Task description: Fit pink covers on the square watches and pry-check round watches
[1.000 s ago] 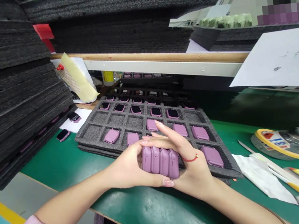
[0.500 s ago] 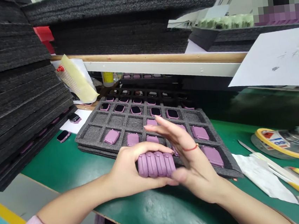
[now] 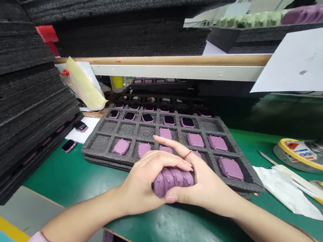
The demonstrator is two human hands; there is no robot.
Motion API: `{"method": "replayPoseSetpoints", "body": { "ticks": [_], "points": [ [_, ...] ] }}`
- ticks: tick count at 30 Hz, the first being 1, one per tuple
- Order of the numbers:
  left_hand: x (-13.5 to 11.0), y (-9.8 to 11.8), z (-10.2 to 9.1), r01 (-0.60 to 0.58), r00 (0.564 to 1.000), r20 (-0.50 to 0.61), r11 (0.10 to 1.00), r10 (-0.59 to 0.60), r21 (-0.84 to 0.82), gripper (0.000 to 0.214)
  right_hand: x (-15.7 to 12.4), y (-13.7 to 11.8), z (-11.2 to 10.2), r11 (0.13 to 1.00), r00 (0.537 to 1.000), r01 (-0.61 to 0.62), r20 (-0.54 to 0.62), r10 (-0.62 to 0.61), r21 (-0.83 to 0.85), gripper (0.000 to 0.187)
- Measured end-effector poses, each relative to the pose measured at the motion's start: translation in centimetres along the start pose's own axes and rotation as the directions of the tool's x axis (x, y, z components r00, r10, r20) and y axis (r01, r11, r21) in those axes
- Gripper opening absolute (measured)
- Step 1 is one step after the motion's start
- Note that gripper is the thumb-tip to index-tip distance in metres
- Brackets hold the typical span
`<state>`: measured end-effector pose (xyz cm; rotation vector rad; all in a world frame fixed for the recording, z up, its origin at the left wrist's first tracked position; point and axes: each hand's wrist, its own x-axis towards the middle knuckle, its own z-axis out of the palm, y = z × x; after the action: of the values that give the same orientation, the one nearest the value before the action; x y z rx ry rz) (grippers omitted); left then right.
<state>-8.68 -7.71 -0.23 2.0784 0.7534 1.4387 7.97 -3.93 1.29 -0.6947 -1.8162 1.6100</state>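
Clasping a row of purple watch cases (image 3: 173,180), the left hand (image 3: 141,183) and right hand (image 3: 208,187) grip together. A foam tray (image 3: 99,145) lies just beyond.

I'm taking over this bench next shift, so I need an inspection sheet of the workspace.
Surface: green table, glossy.
Job's things: four purple watch cases held in a row; foam tray holding dark-screened watches and purple-side-up cases.
Clutter: loose watch at left; white cloth-like sheet and metal-topped container at right.
Grips: left hand and right hand both closed around the row.
Cables: nothing seen on the table; background too small to tell.
Surroundings: black foam stacks at left and on the shelf.
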Motion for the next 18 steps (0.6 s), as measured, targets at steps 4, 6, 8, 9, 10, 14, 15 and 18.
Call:
{"method": "replayPoseSetpoints", "body": {
  "ticks": [4,6,8,9,10,14,15,18],
  "points": [
    [-0.5,-0.5,0.1,-0.023,1.0,0.006,0.996,0.023,0.091,0.049,-0.2,0.2,0.4,0.972,0.975,0.162,-0.125,-0.184,-0.171,0.104],
    [-0.8,-0.3,0.1,0.059,0.998,0.005,0.995,-0.06,0.079,0.075,-0.3,0.3,0.3,0.939,0.946,0.248,-0.147,-0.287,-0.239,0.105],
    [-0.8,0.1,0.0,0.25,0.968,0.012,0.965,-0.25,-0.079,0.108,-0.3,0.4,0.1,0.902,0.916,0.326,-0.141,-0.375,-0.284,0.106],
    [-0.7,0.3,0.0,0.362,0.932,0.045,0.909,-0.361,-0.209,0.116,-0.3,0.5,0.0,0.883,0.902,0.358,-0.13,-0.411,-0.304,0.106],
    [-0.5,0.5,-0.1,0.461,0.885,0.114,0.818,-0.451,-0.344,0.115,-0.3,0.5,-0.2,0.863,0.888,0.388,-0.119,-0.444,-0.325,0.106],
    [0.7,1.2,-0.4,0.624,0.777,0.373,0.542,-0.507,-0.563,0.044,-0.1,1.0,-0.5,0.782,0.841,0.471,-0.058,-0.538,-0.408,0.101],
    [0.9,1.3,-0.4,0.633,0.77,0.379,0.54,-0.513,-0.555,0.033,0.0,1.1,-0.6,0.767,0.832,0.487,-0.045,-0.553,-0.418,0.102],
    [1.2,1.4,-0.4,0.644,0.759,0.345,0.559,-0.551,-0.523,0.03,0.1,1.4,-0.7,0.753,0.822,0.51,-0.021,-0.569,-0.416,0.105]
  ]
}}
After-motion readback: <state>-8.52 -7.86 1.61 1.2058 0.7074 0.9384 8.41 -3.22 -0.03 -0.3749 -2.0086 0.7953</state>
